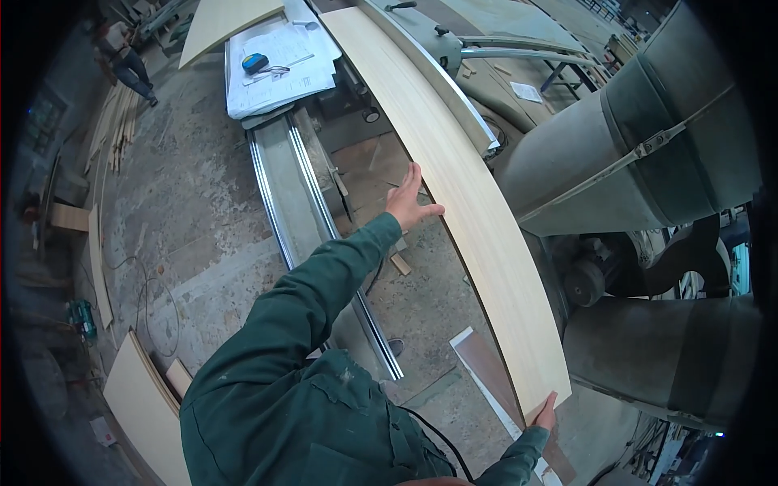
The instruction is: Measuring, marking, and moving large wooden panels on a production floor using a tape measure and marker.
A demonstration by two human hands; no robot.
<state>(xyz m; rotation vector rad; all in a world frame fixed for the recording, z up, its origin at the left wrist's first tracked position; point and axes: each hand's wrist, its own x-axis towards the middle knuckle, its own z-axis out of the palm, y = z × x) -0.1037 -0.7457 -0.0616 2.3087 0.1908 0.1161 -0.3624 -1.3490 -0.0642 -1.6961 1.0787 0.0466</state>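
Note:
A long pale wooden board [454, 170] runs from the far middle down to the near right. My left hand [412, 201] is at its left edge, fingers spread, with the thumb and fingertips against the edge rather than wrapped round it. At the near end, my right hand [548, 411] grips the board's corner, thumb on top; the fingers beneath are hidden. The far end lies by a saw machine [417, 28] with a long fence [438, 77] along the board's right side.
Left of the board are metal sliding rails [312, 186] and papers [279, 81] with a blue tape measure [254, 62]. Large grey ducts [600, 146] stand at right. Panels [142, 413] lean at lower left; offcuts [486, 373] lie on the floor. A person [126, 61] is far left.

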